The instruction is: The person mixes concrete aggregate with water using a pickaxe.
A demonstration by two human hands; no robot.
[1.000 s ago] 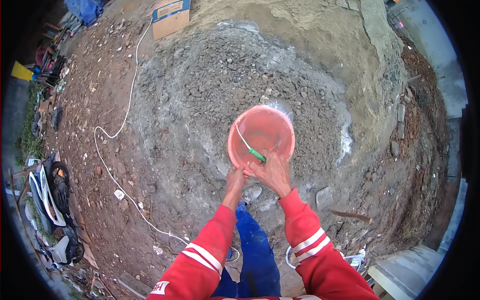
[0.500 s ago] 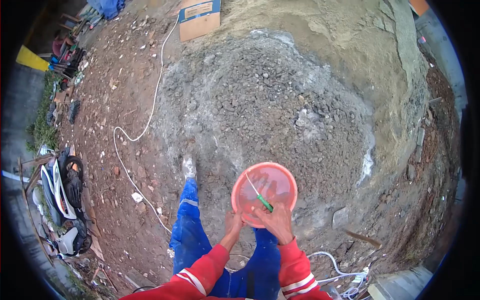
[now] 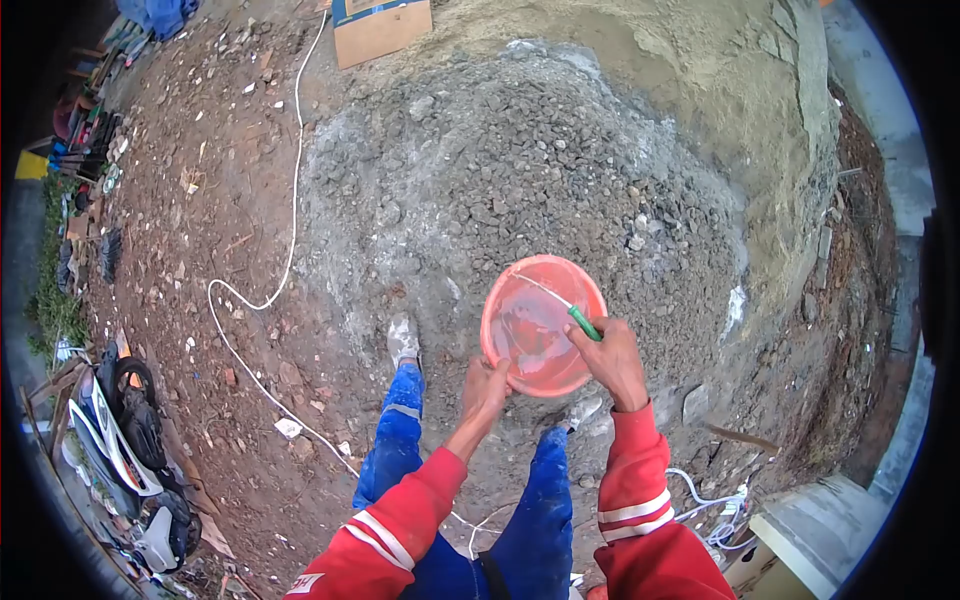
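A round red plastic basin (image 3: 545, 385) hangs in front of me, tilted, over the near edge of a heap of grey rubble. My left hand (image 3: 486, 388) is closed on its near left rim, thumb on top. On the right side, my right hand (image 3: 612, 362) grips the rim too. A tool with a green handle (image 3: 584, 322) and a long thin metal shaft lies across the basin's opening, its handle against my right fingers. Wet, shiny, pale patches show on the basin's inner bottom.
Ahead spreads the grey rubble heap (image 3: 520, 180), with a sandy mound (image 3: 690, 60) behind it. A white hose (image 3: 297, 180) winds along the dirt at left. A motorbike (image 3: 120, 430) stands far left; a cardboard box (image 3: 382, 35) lies at the top. A wooden stick (image 3: 740, 438) is right.
Both hands have carried the basin forward, away from my body, and slightly right. It is tilted differently, and the tool's shaft has swung flatter across it. My view has shifted a little.
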